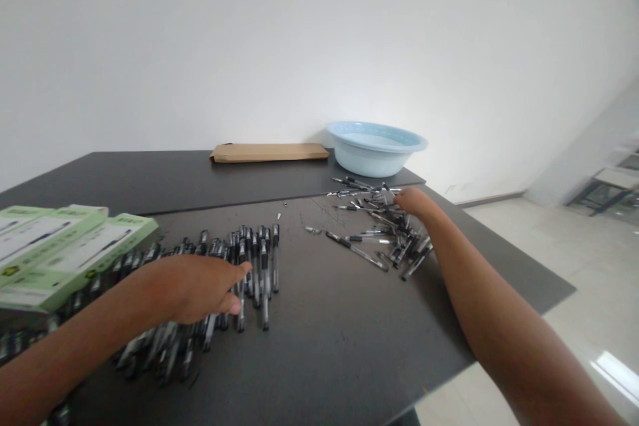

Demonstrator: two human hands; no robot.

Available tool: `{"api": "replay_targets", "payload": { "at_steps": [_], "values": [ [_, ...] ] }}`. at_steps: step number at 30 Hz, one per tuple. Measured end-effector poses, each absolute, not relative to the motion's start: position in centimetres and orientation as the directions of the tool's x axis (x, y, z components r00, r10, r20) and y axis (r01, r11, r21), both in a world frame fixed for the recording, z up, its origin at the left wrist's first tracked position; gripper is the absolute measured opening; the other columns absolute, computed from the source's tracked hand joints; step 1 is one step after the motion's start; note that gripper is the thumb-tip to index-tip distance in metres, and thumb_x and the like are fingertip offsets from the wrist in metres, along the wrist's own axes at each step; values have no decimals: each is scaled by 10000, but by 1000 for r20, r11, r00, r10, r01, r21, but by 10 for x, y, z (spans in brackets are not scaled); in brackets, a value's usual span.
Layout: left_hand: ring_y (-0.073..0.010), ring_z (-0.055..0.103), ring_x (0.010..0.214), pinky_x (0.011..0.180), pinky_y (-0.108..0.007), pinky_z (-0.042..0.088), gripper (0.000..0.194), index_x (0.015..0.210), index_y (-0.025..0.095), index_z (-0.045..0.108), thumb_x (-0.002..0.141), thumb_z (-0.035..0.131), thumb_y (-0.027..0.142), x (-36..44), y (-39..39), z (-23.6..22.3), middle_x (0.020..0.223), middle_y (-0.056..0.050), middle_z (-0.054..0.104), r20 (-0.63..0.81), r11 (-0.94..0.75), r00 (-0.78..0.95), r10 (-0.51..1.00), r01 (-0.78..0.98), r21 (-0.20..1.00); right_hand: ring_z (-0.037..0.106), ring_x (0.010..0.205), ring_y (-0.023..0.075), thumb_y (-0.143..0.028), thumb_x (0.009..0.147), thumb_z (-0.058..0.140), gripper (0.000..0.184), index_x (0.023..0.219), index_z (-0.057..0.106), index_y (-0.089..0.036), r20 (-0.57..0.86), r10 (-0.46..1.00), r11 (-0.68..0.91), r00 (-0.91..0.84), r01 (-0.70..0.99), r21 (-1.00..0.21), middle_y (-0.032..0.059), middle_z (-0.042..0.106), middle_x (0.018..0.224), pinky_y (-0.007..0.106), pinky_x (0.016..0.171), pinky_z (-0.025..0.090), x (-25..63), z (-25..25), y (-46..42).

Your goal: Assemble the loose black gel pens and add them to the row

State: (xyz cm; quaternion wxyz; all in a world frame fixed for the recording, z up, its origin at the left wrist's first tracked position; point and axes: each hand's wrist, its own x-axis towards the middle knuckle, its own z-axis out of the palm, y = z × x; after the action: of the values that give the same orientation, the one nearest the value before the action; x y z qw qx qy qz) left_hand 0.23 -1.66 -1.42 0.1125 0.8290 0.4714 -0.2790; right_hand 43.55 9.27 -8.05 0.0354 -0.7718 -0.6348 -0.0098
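Note:
On the left of the table, my left hand (207, 287) is over a dense row of capped black gel pens (264, 279). Its index finger and thumb are apart, with the index fingertip over one pen; the other fingers are mostly out of sight. Farther off to the right, my right hand (414, 201) reaches into a loose heap of pens and pen parts (399, 233). Its fingers are closed at the heap's far side, by a small clear piece, and what they hold cannot be made out. A single pen (357, 251) lies at the heap's left edge.
Green and white pen boxes (74, 256) lie at left, beside the pen row. A flat brown cardboard piece (269, 152) and a light blue basin (377, 153) stand at the back, near the wall. Small bits (313, 230) lie mid-table. The dark table (319, 353) ends at right above pale floor.

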Motion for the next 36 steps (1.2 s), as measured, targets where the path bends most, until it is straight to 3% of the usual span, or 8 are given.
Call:
{"api": "replay_targets", "payload": {
  "at_steps": [4, 13, 20, 25, 27, 31, 36],
  "values": [
    [-359, 523, 1150, 927, -460, 431, 625, 1412, 59, 331, 851, 484, 288, 3, -15, -16, 1278, -229, 542, -565, -531, 406, 718, 845, -68, 624, 734, 194, -221, 856, 469, 236, 756, 658, -120, 137, 956, -236, 260, 957, -171, 119, 672, 752, 272, 641, 437, 433, -78, 92],
    [-356, 530, 1144, 917, -460, 437, 614, 1411, 66, 337, 853, 493, 270, 5, -16, -14, 1268, -228, 553, -578, -508, 375, 725, 858, -80, 577, 635, 185, -245, 766, 433, 258, 913, 601, -116, 384, 849, -173, 362, 879, -444, 83, 664, 711, 269, 588, 400, 422, -69, 88],
    [-336, 549, 1127, 902, -430, 449, 620, 1417, 101, 343, 849, 482, 308, 3, -14, -15, 1264, -203, 564, -577, -518, 381, 722, 851, -86, 565, 542, 163, -422, 815, 462, 316, 793, 602, -140, 521, 788, 39, 327, 819, -573, 34, 610, 612, 276, 564, 407, 404, -62, 78],
    [-338, 518, 1163, 920, -436, 431, 651, 1435, 114, 306, 861, 469, 373, 2, -13, -4, 1308, -206, 522, -539, -469, 334, 774, 873, -133, 564, 522, 144, -303, 800, 514, 211, 922, 583, -145, 635, 710, 381, 304, 592, -710, -11, 572, 595, 267, 533, 449, 368, -43, 66],
    [-334, 497, 1186, 941, -428, 414, 673, 1444, 90, 272, 869, 465, 383, 3, -15, 1, 1340, -217, 483, -533, -432, 299, 791, 890, -142, 581, 532, 133, -267, 791, 536, 181, 927, 562, -152, 618, 750, 471, 238, 464, -750, -12, 584, 624, 256, 537, 474, 340, -34, 59],
    [-327, 454, 1227, 972, -450, 378, 700, 1469, 112, 181, 889, 450, 398, 7, -18, 8, 1386, -203, 431, -549, -406, 264, 793, 901, -153, 601, 515, 127, -292, 812, 549, 150, 836, 556, -144, 391, 902, 427, -184, 248, -869, -1, 596, 618, 242, 511, 496, 271, -27, 40],
    [-332, 433, 1242, 987, -436, 359, 759, 1464, 55, 144, 886, 444, 445, 9, -14, 10, 1428, -244, 345, -466, -449, 356, 810, 888, -102, 584, 484, 104, -262, 813, 571, 124, 785, 514, -155, 206, 834, 296, -511, 100, -950, -20, 576, 596, 215, 477, 492, 195, -38, 17]
  ]
}}
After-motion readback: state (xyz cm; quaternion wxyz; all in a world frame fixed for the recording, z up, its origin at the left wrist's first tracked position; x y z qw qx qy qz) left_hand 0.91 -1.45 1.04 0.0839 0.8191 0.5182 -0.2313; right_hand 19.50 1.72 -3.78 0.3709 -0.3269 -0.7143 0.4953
